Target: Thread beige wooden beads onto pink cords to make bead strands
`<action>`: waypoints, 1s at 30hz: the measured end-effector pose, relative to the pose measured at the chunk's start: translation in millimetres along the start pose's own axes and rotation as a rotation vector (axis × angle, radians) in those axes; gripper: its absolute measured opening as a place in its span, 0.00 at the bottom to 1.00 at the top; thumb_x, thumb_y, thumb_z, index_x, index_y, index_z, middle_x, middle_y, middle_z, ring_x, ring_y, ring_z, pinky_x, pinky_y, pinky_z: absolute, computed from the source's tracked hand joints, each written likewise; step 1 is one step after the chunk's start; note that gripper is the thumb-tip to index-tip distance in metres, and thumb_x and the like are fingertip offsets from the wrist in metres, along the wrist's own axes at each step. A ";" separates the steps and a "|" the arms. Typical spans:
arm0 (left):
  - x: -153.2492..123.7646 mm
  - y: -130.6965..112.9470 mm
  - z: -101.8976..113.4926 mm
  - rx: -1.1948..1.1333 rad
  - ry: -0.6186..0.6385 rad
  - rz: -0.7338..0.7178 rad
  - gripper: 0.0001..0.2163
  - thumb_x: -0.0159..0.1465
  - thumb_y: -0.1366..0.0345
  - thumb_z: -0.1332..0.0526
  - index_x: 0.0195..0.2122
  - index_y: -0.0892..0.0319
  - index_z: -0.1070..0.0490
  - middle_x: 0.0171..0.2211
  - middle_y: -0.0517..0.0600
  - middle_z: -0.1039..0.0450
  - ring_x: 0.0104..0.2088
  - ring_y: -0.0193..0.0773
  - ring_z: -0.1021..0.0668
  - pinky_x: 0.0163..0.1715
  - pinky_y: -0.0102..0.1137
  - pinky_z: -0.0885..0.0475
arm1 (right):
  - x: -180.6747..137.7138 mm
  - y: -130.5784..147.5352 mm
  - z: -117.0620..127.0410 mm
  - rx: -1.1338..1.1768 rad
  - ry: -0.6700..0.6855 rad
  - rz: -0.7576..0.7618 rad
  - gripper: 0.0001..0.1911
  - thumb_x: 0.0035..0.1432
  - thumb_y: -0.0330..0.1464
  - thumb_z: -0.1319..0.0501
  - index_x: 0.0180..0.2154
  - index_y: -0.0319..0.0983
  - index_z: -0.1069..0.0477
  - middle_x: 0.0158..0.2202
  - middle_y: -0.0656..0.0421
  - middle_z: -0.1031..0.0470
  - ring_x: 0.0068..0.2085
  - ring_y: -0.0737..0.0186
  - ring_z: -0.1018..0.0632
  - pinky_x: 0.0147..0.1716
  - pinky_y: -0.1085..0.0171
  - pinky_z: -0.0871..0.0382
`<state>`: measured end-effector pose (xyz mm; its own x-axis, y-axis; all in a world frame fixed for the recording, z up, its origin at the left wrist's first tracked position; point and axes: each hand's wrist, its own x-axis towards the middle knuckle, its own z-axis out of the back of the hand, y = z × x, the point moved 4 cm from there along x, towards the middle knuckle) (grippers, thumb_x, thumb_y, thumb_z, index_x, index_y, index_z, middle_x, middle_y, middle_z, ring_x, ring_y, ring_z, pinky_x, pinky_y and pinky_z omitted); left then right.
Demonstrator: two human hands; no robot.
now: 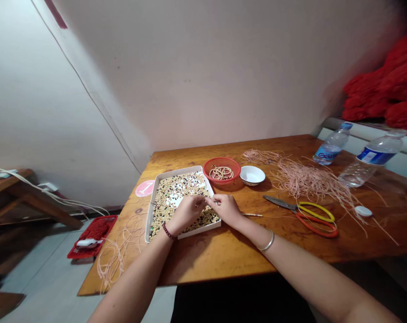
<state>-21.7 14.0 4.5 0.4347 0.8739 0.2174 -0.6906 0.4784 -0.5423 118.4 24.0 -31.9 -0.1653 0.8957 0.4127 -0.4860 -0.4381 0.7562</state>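
Observation:
My left hand [190,210] is closed, its fingertips pinched together over the near right part of a white tray [186,234] of small beads [164,199]. Cream beads make up most of the heap, with black ones mixed in. My right hand [227,208] meets it at the tray's right edge, thumb and fingers also pinched. Whatever sits between the fingertips is too small to make out. From behind my right wrist a thin cord threaded with pale beads [253,215] sticks out over the table; its other end is hidden.
Behind the tray stand a red basket [222,180] with beaded strands and a white bowl [252,182]. Scissors [299,207], loose pink cords [304,177], a white cap [363,211] and two plastic bottles [331,146] lie or stand rightward. More cords [117,255] hang over the left edge.

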 end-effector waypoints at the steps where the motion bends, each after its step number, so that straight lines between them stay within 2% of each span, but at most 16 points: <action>1: 0.0 0.0 0.1 0.003 0.000 0.001 0.10 0.63 0.68 0.45 0.30 0.64 0.26 0.25 0.48 0.26 0.24 0.31 0.31 0.25 0.24 0.40 | -0.1 0.3 0.1 -0.011 0.000 0.003 0.25 0.59 0.46 0.46 0.17 0.37 0.37 0.16 0.63 0.42 0.21 0.70 0.40 0.22 0.69 0.51; 11: -0.8 1.1 -2.1 0.043 -0.014 0.000 0.09 0.62 0.68 0.45 0.31 0.62 0.25 0.26 0.50 0.24 0.25 0.32 0.27 0.25 0.24 0.41 | -0.5 1.4 1.7 -0.125 -0.027 0.022 0.23 0.60 0.43 0.47 0.18 0.37 0.34 0.17 0.60 0.35 0.21 0.69 0.39 0.23 0.67 0.52; 15: -1.1 1.1 -3.0 0.035 -0.017 -0.005 0.09 0.62 0.69 0.45 0.31 0.62 0.25 0.27 0.50 0.24 0.25 0.33 0.27 0.25 0.24 0.40 | -1.6 0.6 -1.0 -0.081 -0.012 -0.001 0.22 0.60 0.43 0.46 0.19 0.38 0.33 0.18 0.60 0.34 0.21 0.68 0.38 0.23 0.67 0.51; 19: -1.0 1.0 -4.3 0.017 -0.006 0.001 0.08 0.62 0.69 0.44 0.31 0.62 0.25 0.25 0.50 0.24 0.23 0.32 0.28 0.23 0.24 0.41 | 0.2 -7.2 -9.3 0.114 0.058 -0.067 0.22 0.60 0.44 0.47 0.21 0.37 0.32 0.18 0.61 0.36 0.22 0.68 0.36 0.23 0.68 0.49; 24: -0.8 1.9 -5.3 -0.053 -0.031 0.004 0.08 0.62 0.67 0.44 0.35 0.60 0.25 0.28 0.50 0.23 0.25 0.34 0.26 0.25 0.25 0.37 | 6.2 -9.2 -14.1 0.381 0.112 -0.144 0.23 0.57 0.47 0.46 0.20 0.37 0.34 0.19 0.61 0.36 0.23 0.67 0.36 0.24 0.68 0.46; 27: -1.3 3.6 -4.3 -0.170 -0.046 0.030 0.08 0.62 0.66 0.43 0.40 0.59 0.28 0.32 0.51 0.22 0.30 0.37 0.22 0.29 0.26 0.32 | 8.9 -4.5 -12.4 0.558 0.120 -0.187 0.24 0.53 0.49 0.43 0.17 0.38 0.37 0.18 0.62 0.38 0.23 0.68 0.38 0.24 0.68 0.45; 30: -1.4 4.4 -2.8 -0.372 -0.040 0.067 0.12 0.62 0.62 0.41 0.46 0.58 0.33 0.36 0.53 0.22 0.37 0.40 0.20 0.34 0.30 0.27 | 8.8 -5.2 -9.6 0.719 0.110 -0.322 0.25 0.49 0.51 0.41 0.18 0.38 0.39 0.15 0.65 0.44 0.20 0.72 0.43 0.20 0.69 0.51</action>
<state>-23.8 14.7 -0.5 0.3678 0.9085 0.1985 -0.4563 0.3623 -0.8127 111.2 34.8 -37.1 -0.2131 0.9725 0.0943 0.1421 -0.0647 0.9877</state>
